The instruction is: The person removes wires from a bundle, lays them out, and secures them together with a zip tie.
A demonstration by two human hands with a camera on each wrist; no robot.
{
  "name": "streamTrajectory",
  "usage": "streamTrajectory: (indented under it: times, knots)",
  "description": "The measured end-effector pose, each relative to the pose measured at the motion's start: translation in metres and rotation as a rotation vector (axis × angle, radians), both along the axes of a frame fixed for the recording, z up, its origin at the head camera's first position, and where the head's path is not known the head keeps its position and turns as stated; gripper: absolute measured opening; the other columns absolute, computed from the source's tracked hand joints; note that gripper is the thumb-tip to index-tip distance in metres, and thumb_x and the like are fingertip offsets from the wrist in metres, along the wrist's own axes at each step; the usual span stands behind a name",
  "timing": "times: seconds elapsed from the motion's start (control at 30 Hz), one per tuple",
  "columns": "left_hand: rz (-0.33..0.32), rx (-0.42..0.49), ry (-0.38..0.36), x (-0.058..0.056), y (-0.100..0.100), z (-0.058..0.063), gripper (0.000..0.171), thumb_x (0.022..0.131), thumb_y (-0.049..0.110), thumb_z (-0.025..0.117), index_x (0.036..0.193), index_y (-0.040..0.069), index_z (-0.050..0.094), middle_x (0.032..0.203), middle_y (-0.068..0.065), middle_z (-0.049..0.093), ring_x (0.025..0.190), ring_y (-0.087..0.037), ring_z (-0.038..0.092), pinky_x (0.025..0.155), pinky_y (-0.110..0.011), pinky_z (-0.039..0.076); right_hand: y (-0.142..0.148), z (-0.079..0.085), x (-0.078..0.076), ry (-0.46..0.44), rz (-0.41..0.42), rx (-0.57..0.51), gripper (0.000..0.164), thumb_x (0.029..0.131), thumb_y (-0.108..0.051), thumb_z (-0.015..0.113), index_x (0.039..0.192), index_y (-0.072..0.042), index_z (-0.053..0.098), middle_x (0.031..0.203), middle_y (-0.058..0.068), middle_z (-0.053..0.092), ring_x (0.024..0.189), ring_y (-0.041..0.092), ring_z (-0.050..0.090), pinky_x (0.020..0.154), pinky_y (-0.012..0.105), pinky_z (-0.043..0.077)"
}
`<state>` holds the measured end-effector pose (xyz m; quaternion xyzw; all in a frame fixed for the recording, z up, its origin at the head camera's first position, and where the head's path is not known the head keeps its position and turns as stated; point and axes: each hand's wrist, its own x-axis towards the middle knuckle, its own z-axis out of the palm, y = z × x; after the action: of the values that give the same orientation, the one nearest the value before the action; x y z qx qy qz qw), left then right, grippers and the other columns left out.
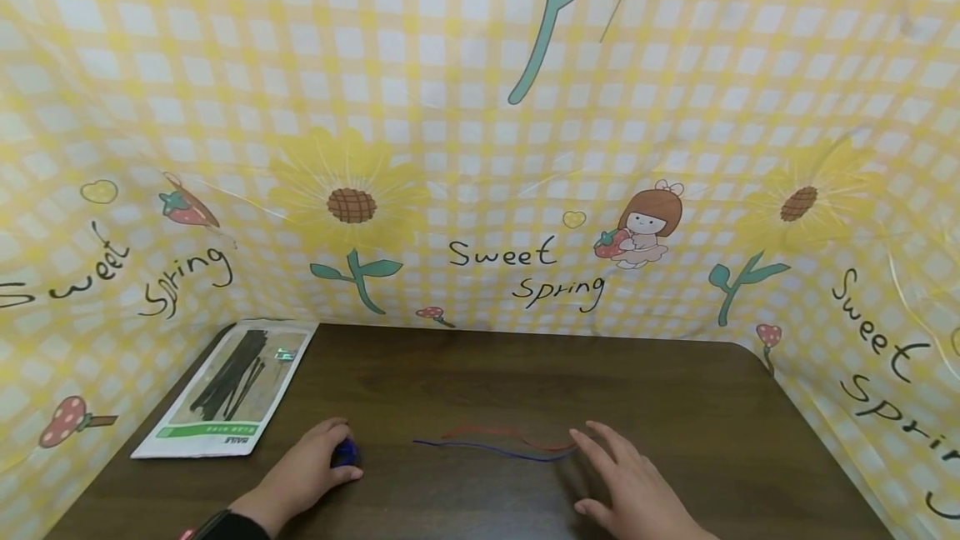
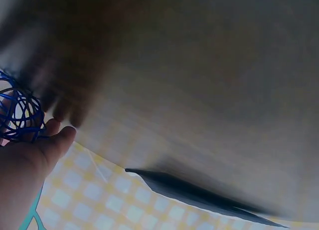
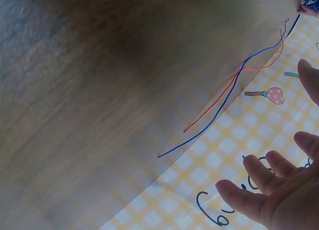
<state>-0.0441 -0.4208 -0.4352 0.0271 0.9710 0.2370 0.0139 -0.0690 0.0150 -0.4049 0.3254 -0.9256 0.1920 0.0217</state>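
Observation:
My left hand (image 1: 311, 465) curls its fingers and thumb around a small ball of tangled blue wire (image 1: 345, 452) on the left half of the table. The left wrist view shows the wire ball (image 2: 22, 113) as loose loops within the hand. A thin red wire (image 1: 480, 430) and a thin blue wire (image 1: 510, 453) lie between the two hands, crossing each other in the right wrist view. My right hand (image 1: 630, 477), fingers spread, is at the wires' right ends; nothing is gripped in it. Whether its fingertips touch the wires cannot be told.
A white-edged packet (image 1: 232, 390) with a dark printed panel and green band lies at the table's left edge. The dark wooden table (image 1: 525, 373) is enclosed at the back and sides by a yellow checked cloth (image 1: 480, 190) with flower prints.

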Motion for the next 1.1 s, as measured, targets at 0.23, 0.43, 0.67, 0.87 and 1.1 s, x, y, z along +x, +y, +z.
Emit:
streamTrajectory:
  times: [0.23, 0.43, 0.67, 0.87, 1.1]
  knots:
    - [0.026, -0.054, 0.077, 0.001, -0.001, 0.004, 0.029, 0.073, 0.015, 0.083, 0.085, 0.011, 0.057, 0.097, -0.007, 0.06, 0.095, -0.026, 0.06, 0.08, -0.043, 0.052, -0.001, -0.001, -0.001, 0.018, 0.012, -0.008, 0.08, 0.075, -0.029, 0.082, 0.142, -0.005, 0.044, 0.142, 0.023, 0.041, 0.118, 0.046, 0.05, 0.079, 0.063, 0.048]
    - [0.083, -0.081, 0.076, -0.001, 0.0, 0.013, 0.024, 0.075, 0.008, 0.077, 0.086, 0.009, 0.056, 0.083, -0.002, 0.053, 0.076, -0.015, 0.054, 0.066, -0.036, 0.049, -0.003, 0.001, -0.003, 0.034, 0.009, -0.007, 0.079, 0.076, -0.029, 0.082, 0.142, -0.007, 0.045, 0.142, 0.021, 0.042, 0.119, 0.044, 0.05, 0.08, 0.061, 0.048]
    - [0.088, -0.062, 0.136, -0.003, 0.016, 0.026, 0.027, 0.08, 0.015, 0.077, 0.082, 0.011, 0.051, 0.076, 0.0, 0.046, 0.066, -0.013, 0.043, 0.057, -0.03, 0.037, -0.007, 0.003, -0.005, 0.09, 0.018, 0.009, 0.075, 0.077, -0.028, 0.081, 0.141, -0.009, 0.046, 0.141, 0.017, 0.045, 0.119, 0.038, 0.052, 0.084, 0.057, 0.049]
    - [0.077, -0.007, 0.128, -0.004, 0.038, 0.038, 0.03, 0.082, 0.018, 0.077, 0.081, 0.013, 0.048, 0.074, 0.001, 0.043, 0.065, -0.012, 0.041, 0.055, -0.027, 0.034, -0.012, 0.006, -0.004, 0.218, 0.016, 0.0, 0.071, 0.076, -0.027, 0.082, 0.138, -0.01, 0.051, 0.135, 0.014, 0.051, 0.116, 0.032, 0.056, 0.083, 0.052, 0.051]
    - [0.052, 0.007, 0.155, -0.006, 0.057, 0.042, 0.026, 0.08, 0.017, 0.079, 0.101, 0.012, 0.064, 0.089, 0.002, 0.058, 0.084, -0.017, 0.061, 0.072, -0.038, 0.053, -0.021, 0.015, -0.005, 0.254, 0.012, -0.011, 0.071, 0.076, -0.026, 0.083, 0.138, -0.013, 0.051, 0.134, 0.012, 0.053, 0.112, 0.029, 0.059, 0.082, 0.049, 0.051]
